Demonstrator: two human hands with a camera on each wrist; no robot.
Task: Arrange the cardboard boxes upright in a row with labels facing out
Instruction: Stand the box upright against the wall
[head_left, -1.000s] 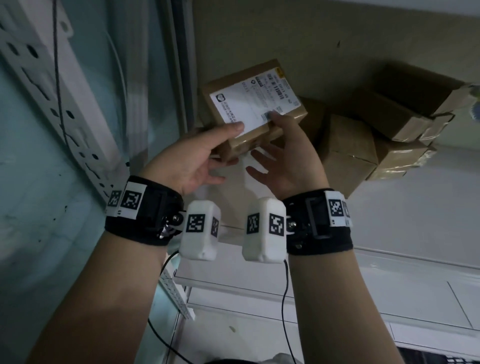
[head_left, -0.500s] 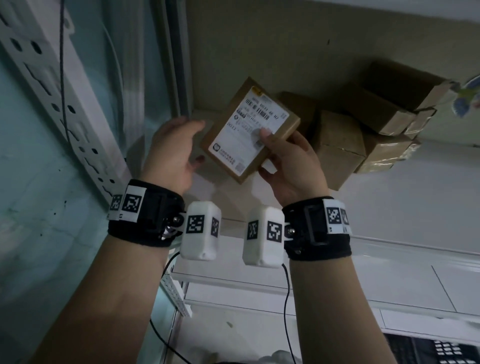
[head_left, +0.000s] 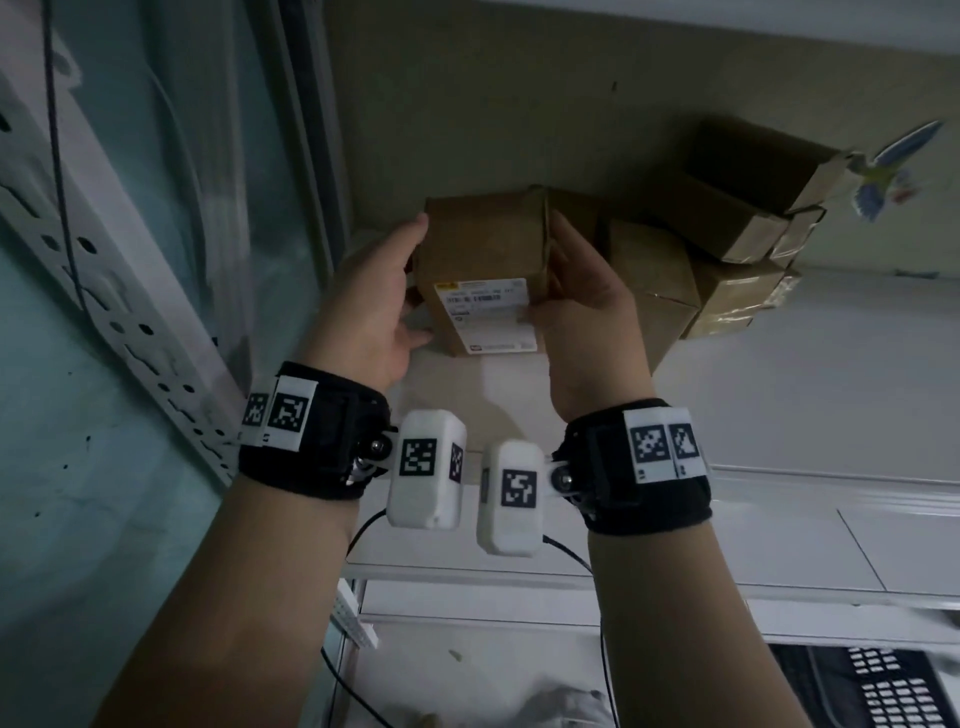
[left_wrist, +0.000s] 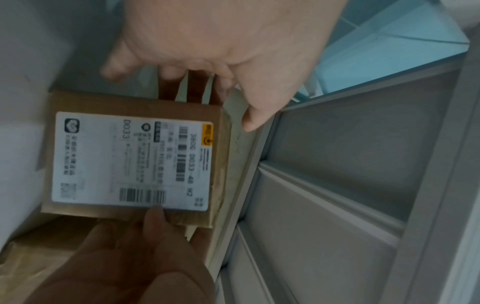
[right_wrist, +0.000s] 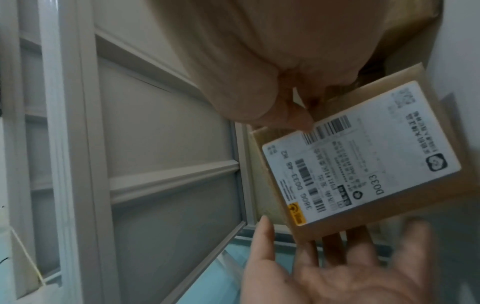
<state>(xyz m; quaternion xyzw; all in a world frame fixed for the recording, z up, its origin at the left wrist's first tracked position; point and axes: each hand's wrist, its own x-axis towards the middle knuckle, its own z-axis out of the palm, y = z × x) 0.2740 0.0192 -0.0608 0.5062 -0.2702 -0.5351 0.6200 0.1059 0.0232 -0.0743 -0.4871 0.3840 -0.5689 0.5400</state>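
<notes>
Since the earlier frame, the brown cardboard box with the white shipping label (head_left: 485, 275) has turned from a diagonal tilt to square and upright, its label (head_left: 488, 317) now facing the camera. It sits on the white shelf (head_left: 779, 364), at the left end of the group of brown taped cardboard boxes (head_left: 654, 280); those lie jumbled, two stacked at the far right (head_left: 748, 208).

The labelled box lies between both hands. The left hand (head_left: 371, 306) lies against the box's left side with fingers straight and spread, the thumb above; it does not clasp the box. The right hand (head_left: 587, 306) grips the box's right side, thumb (left_wrist: 155, 218) pressed on the label's edge and fingers curled behind the box.
</notes>
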